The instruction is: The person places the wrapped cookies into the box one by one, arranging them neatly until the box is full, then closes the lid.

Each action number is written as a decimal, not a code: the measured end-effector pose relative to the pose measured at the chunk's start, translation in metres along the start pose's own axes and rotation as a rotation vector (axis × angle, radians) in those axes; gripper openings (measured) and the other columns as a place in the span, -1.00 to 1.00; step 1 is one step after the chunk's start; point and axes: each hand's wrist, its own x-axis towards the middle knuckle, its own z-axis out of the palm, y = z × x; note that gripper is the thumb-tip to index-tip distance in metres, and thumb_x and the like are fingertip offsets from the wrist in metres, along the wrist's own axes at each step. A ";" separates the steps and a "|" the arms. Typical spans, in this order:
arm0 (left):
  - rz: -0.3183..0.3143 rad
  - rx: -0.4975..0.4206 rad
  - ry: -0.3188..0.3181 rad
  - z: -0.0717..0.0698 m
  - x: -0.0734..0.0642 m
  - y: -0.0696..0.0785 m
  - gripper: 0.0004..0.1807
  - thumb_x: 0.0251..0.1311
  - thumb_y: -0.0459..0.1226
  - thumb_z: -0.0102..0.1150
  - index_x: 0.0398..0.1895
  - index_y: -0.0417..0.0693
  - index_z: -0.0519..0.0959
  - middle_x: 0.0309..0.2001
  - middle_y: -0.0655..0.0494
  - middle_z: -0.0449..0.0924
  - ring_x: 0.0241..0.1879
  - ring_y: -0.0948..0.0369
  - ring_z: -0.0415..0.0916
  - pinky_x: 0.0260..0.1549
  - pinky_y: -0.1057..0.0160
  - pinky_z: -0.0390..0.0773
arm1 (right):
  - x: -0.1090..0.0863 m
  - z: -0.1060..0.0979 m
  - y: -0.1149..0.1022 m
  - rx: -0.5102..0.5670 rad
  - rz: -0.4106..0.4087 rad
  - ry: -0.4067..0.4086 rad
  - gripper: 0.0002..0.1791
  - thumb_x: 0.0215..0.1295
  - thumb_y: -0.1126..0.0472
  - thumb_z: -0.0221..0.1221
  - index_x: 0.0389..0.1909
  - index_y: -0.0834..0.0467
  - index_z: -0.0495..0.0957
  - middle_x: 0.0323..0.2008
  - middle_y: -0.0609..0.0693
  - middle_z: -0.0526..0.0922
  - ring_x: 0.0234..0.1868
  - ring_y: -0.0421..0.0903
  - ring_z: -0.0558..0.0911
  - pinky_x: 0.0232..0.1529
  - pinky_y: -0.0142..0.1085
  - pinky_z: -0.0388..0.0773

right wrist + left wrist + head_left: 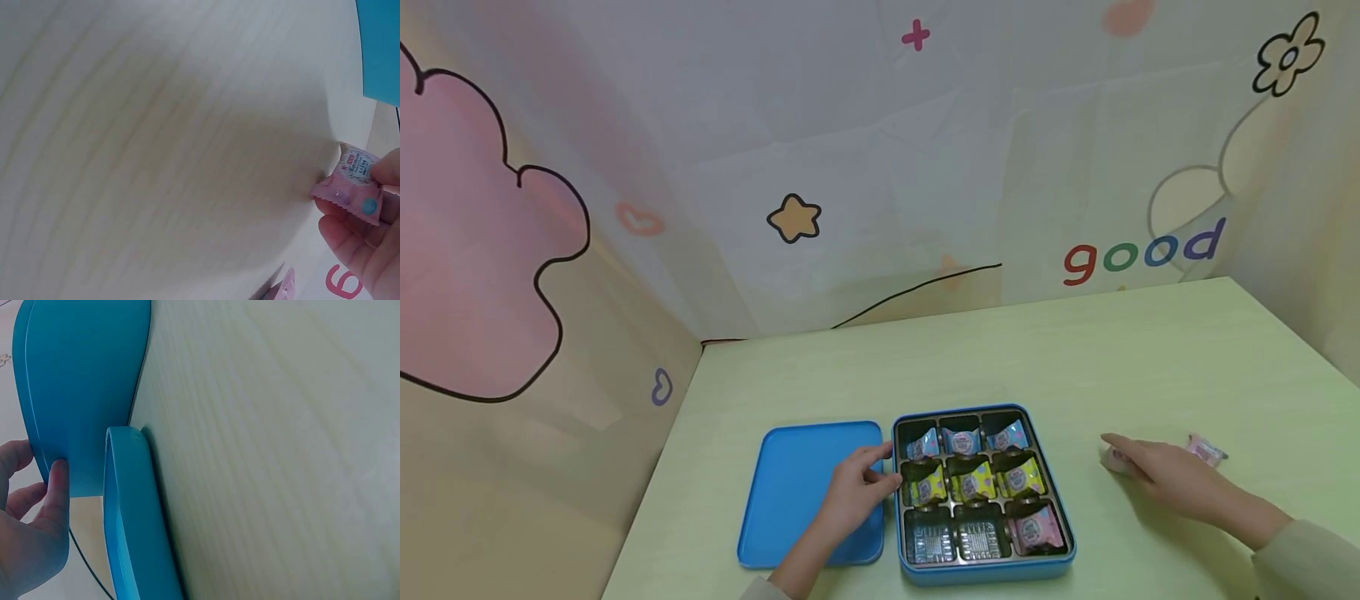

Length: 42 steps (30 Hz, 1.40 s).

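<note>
A blue tin (985, 572) with a dark divided tray stands on the table. Its back row holds three blue-wrapped candies (962, 442), its middle row three yellow-wrapped candies (974, 482). A pink-wrapped candy (1037, 530) sits in the front right compartment; the bare ribbed bottoms of the other two front compartments show. My left hand (854, 493) touches the tin's left edge with thumb and fingertips. Right of the tin, my right hand (1180, 479) pinches another pink-wrapped candy (353, 183) by the tabletop, partly covered by fingers in the head view.
A flat blue lid (812, 475) lies left of the tin, close beside it and partly under my left forearm. Beyond my right hand, one more pink-wrapped candy (1206, 450) lies on the pale green table (1150, 358). A printed cloth (865, 150) rises behind the table.
</note>
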 end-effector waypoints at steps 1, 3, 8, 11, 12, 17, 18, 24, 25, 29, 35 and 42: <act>-0.001 0.000 0.000 0.000 0.000 0.000 -0.45 0.05 -0.20 0.19 0.16 -0.12 0.37 0.03 -0.10 0.42 -0.32 0.19 0.53 -0.50 0.36 0.48 | 0.001 0.001 0.000 0.001 -0.002 0.010 -0.58 0.07 0.38 0.14 0.01 0.38 0.41 -0.21 0.20 0.61 -0.24 0.06 0.61 -0.27 -0.15 0.53; -0.001 -0.001 0.001 0.000 0.000 0.000 -0.45 0.05 -0.20 0.19 0.16 -0.11 0.37 0.03 -0.10 0.41 -0.32 0.20 0.53 -0.50 0.36 0.48 | 0.002 0.002 0.002 0.003 -0.004 0.028 -0.56 0.05 0.39 0.16 0.01 0.40 0.40 -0.20 0.21 0.61 -0.23 0.07 0.60 -0.27 -0.14 0.52; 0.007 -0.005 -0.003 0.001 0.000 -0.002 -0.45 0.06 -0.21 0.18 0.16 -0.12 0.36 0.04 -0.12 0.40 -0.32 0.18 0.53 -0.49 0.36 0.49 | 0.001 0.004 0.004 -0.017 0.017 0.065 -0.52 0.02 0.34 0.19 0.01 0.41 0.39 -0.19 0.25 0.59 -0.21 0.13 0.58 -0.25 -0.07 0.51; 0.007 -0.004 -0.002 0.001 0.000 -0.002 -0.45 0.05 -0.20 0.18 0.16 -0.13 0.36 0.04 -0.12 0.40 -0.33 0.19 0.53 -0.49 0.37 0.48 | 0.000 0.005 0.004 -0.020 0.066 0.051 -0.44 0.01 0.22 0.23 0.03 0.42 0.37 -0.15 0.30 0.55 -0.16 0.19 0.55 -0.22 0.00 0.48; 0.005 -0.004 -0.001 0.001 0.000 -0.002 -0.45 0.05 -0.20 0.18 0.16 -0.13 0.37 0.04 -0.11 0.40 -0.33 0.20 0.53 -0.50 0.37 0.48 | 0.000 0.005 0.004 -0.022 0.088 0.038 -0.39 -0.01 0.16 0.24 0.04 0.42 0.36 -0.12 0.32 0.53 -0.14 0.22 0.53 -0.21 0.02 0.46; 0.000 0.004 0.001 0.001 0.000 -0.002 -0.44 0.05 -0.20 0.19 0.16 -0.12 0.37 0.04 -0.11 0.41 -0.33 0.20 0.53 -0.50 0.37 0.48 | -0.003 0.004 0.004 -0.046 0.150 -0.005 -0.21 -0.15 -0.05 0.30 0.04 0.41 0.36 -0.08 0.32 0.51 -0.11 0.22 0.52 -0.27 0.01 0.47; -0.001 0.008 0.002 0.001 0.001 -0.002 -0.44 0.05 -0.19 0.19 0.16 -0.12 0.37 0.04 -0.11 0.41 -0.33 0.20 0.53 -0.50 0.37 0.48 | -0.003 0.005 0.005 -0.049 0.151 -0.010 -0.21 -0.16 -0.05 0.31 0.03 0.41 0.37 -0.09 0.32 0.52 -0.13 0.22 0.52 -0.29 0.00 0.47; -0.001 0.024 0.009 0.001 0.001 -0.002 -0.45 0.05 -0.20 0.19 0.15 -0.12 0.38 0.02 -0.09 0.42 -0.34 0.22 0.53 -0.49 0.38 0.48 | -0.005 0.008 0.008 -0.082 0.150 -0.019 -0.40 -0.17 0.10 0.33 -0.10 0.38 0.46 -0.29 0.14 0.59 -0.33 0.00 0.55 -0.46 -0.18 0.45; 0.000 0.023 0.010 0.001 0.001 -0.002 -0.45 0.05 -0.20 0.19 0.15 -0.12 0.38 0.02 -0.09 0.42 -0.34 0.22 0.53 -0.49 0.38 0.48 | -0.005 0.009 0.007 -0.083 0.153 -0.016 -0.48 -0.16 0.12 0.33 -0.17 0.34 0.48 -0.38 0.06 0.58 -0.39 -0.08 0.52 -0.51 -0.24 0.40; -0.003 0.027 0.010 0.001 0.001 -0.002 -0.45 0.05 -0.20 0.19 0.15 -0.13 0.38 0.02 -0.10 0.42 -0.34 0.22 0.52 -0.49 0.38 0.48 | -0.004 0.009 0.007 -0.090 0.144 0.008 -0.67 -0.18 0.17 0.33 -0.37 0.25 0.51 -0.49 -0.07 0.52 -0.47 -0.17 0.45 -0.53 -0.31 0.32; -0.015 0.023 0.002 0.001 0.001 -0.002 -0.45 0.05 -0.20 0.18 0.16 -0.12 0.37 0.04 -0.09 0.41 -0.33 0.22 0.52 -0.49 0.37 0.48 | -0.003 0.010 0.008 -0.103 0.123 0.035 -0.77 -0.20 0.18 0.34 -0.53 0.12 0.48 -0.53 -0.16 0.46 -0.51 -0.27 0.35 -0.56 -0.39 0.23; -0.023 0.024 0.007 0.002 0.001 -0.002 -0.47 0.07 -0.23 0.17 0.16 -0.11 0.37 0.01 -0.06 0.43 -0.34 0.24 0.52 -0.48 0.37 0.48 | -0.001 0.008 0.006 -0.097 0.143 0.038 -0.75 -0.21 0.17 0.35 -0.53 0.16 0.49 -0.53 -0.11 0.48 -0.51 -0.22 0.37 -0.54 -0.36 0.26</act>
